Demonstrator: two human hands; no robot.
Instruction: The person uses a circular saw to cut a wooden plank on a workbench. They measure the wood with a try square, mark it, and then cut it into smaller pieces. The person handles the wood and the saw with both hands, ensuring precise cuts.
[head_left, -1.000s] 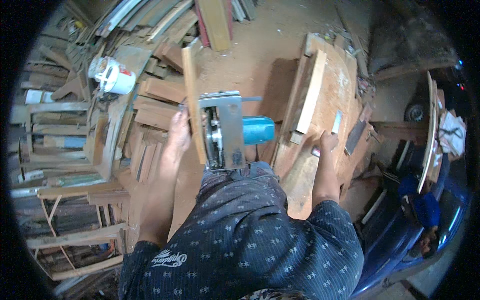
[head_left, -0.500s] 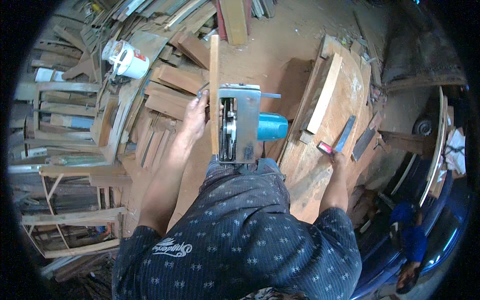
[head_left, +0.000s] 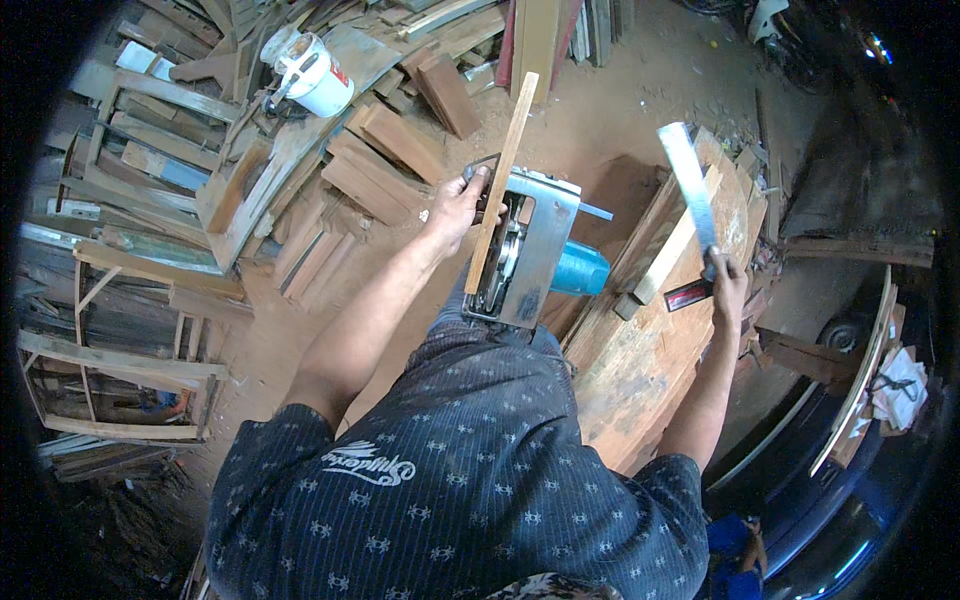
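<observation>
A circular saw with a teal motor housing (head_left: 580,268) is upturned in front of my body, its flat metal base plate (head_left: 545,240) and blade slot facing up. A narrow wooden strip (head_left: 510,165) lies along the left side of the base plate. My left hand (head_left: 458,208) is closed around the strip's left edge beside the saw; its fingertips are partly hidden behind the wood. Off to the right, my right hand (head_left: 731,287) grips a try square (head_left: 690,180) near its corner, the broad steel blade pointing away from me and the dark-and-red stock to the left.
On my right a wide wooden board (head_left: 625,385) carries a squared timber (head_left: 672,250). Cut blocks (head_left: 385,150), a white bucket (head_left: 322,78) and stacked lumber and frames (head_left: 130,350) fill the left. A blue car (head_left: 850,540) and a person in blue (head_left: 735,545) are at the lower right.
My right hand has raised the try square away from the board, its blade now tilting up and leftward. The saw and strip appear shifted right and tilted as the view turned.
</observation>
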